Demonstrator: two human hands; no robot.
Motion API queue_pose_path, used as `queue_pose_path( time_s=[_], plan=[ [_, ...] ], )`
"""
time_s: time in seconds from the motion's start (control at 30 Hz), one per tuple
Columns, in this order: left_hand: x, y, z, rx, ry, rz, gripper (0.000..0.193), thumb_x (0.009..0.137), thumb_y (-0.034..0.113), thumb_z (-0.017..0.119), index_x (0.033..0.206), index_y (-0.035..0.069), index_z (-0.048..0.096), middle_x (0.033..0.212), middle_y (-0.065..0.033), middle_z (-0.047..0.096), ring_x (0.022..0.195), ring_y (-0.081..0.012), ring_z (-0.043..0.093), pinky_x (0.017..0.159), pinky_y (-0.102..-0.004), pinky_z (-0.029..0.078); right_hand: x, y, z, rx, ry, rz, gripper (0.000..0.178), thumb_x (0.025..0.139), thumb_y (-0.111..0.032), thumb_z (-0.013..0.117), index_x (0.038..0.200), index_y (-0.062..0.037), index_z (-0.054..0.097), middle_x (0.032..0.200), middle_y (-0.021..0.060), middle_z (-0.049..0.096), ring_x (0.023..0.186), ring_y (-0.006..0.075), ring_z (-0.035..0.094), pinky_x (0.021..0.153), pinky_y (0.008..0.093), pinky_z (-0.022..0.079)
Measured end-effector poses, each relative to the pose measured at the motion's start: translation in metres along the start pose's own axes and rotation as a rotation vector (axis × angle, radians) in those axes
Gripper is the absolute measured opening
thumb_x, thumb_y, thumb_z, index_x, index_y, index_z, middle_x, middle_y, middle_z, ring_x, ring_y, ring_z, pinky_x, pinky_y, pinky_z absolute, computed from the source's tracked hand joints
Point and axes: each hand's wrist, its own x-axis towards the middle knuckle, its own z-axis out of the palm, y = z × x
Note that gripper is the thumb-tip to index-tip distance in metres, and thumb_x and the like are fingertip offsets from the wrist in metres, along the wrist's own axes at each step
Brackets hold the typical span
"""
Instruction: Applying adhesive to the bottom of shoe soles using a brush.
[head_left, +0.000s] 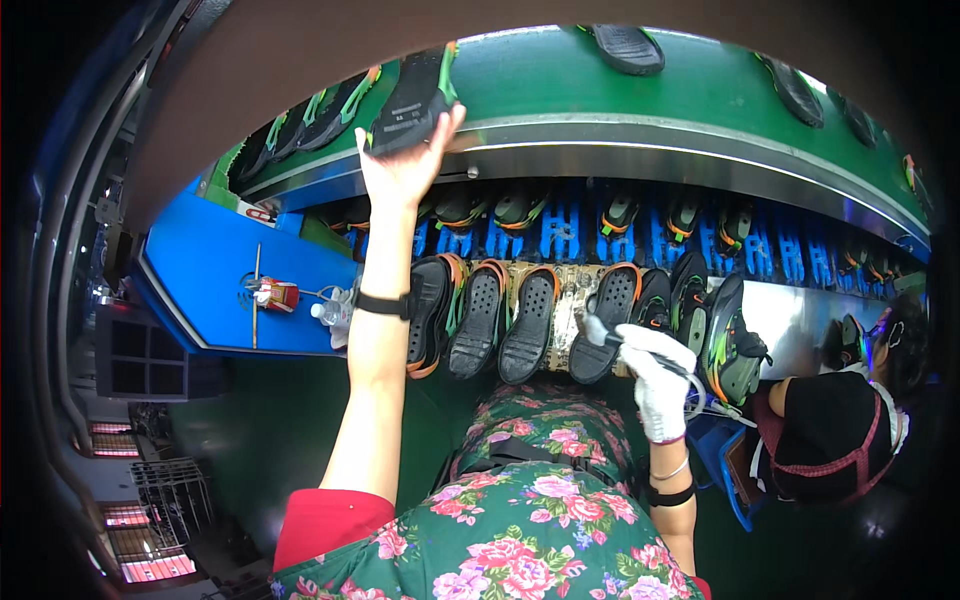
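Clamping shoe (408, 108) by its near end in left grip (402, 172), with green belt (540, 95) beyond. Clamping tool (599, 331) in gloved right grip (655, 368), pointing it left over sole (592, 362); can't tell if touching. Got more soles (527, 330) further left of right grip.

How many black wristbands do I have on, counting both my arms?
2: one black wristband below your bare left hand, a second black wristband below your gloved right hand, just past the silvery bracelet. No others show.
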Motion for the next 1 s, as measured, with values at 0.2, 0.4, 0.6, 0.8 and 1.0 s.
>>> queue_pose_path(
  time_s=[0.2,0.4,0.6,0.8,1.0],
  plan=[
    [0.033,0.016,-0.029,0.043,0.423,0.350,0.082,0.107,0.056,0.037,0.164,0.006,0.004,0.169,-0.0220,0.014,0.154,-0.0430,0.020,0.125,-0.0595,0.020,-0.008,0.048,-0.015,0.143,0.012,0.099,0.026,0.084,0.007,0.072,0.110,0.0063,0.076,0.104,0.0130,0.077,0.088,0.0160,0.072,0.081,0.0279,0.058],
    [0.067,-0.023,-0.045,-0.030,0.366,0.524,0.085,0.105,0.050,0.045,0.164,0.006,0.002,0.163,-0.0237,0.030,0.149,-0.0388,0.037,0.121,-0.0562,0.033,-0.018,0.056,-0.026,0.183,0.101,0.140,0.026,0.083,0.007,0.073,0.108,0.0070,0.076,0.102,0.0152,0.077,0.082,0.0169,0.072,0.075,0.0277,0.058],
    [0.140,-0.153,-0.073,1.742,-0.573,0.601,0.047,0.101,0.022,0.056,0.139,-0.004,0.049,0.136,-0.0233,0.058,0.121,-0.0367,0.059,0.101,-0.0450,0.050,-0.020,0.049,-0.028,0.257,0.145,0.120,0.026,0.082,0.007,0.073,0.108,0.0075,0.075,0.102,0.0172,0.077,0.075,0.0170,0.070,0.070,0.0279,0.057],
    [0.178,-0.189,-0.046,2.348,-0.031,0.722,0.030,0.084,0.012,0.075,0.113,0.008,0.069,0.107,-0.0140,0.070,0.092,-0.0264,0.068,0.081,-0.0404,0.056,-0.029,0.037,-0.014,0.316,0.138,0.073,0.025,0.083,0.005,0.074,0.108,0.0068,0.075,0.104,0.0168,0.077,0.077,0.0167,0.071,0.072,0.0278,0.057],
    [0.073,-0.181,0.003,1.382,0.179,0.320,0.031,0.094,0.013,0.068,0.121,0.003,0.057,0.128,-0.0109,0.056,0.107,-0.0280,0.068,0.088,-0.0389,0.060,-0.053,0.032,-0.042,0.256,0.228,-0.029,0.019,0.084,0.004,0.070,0.102,0.0057,0.075,0.106,0.0183,0.076,0.077,0.0187,0.071,0.073,0.0289,0.058]
  ],
)
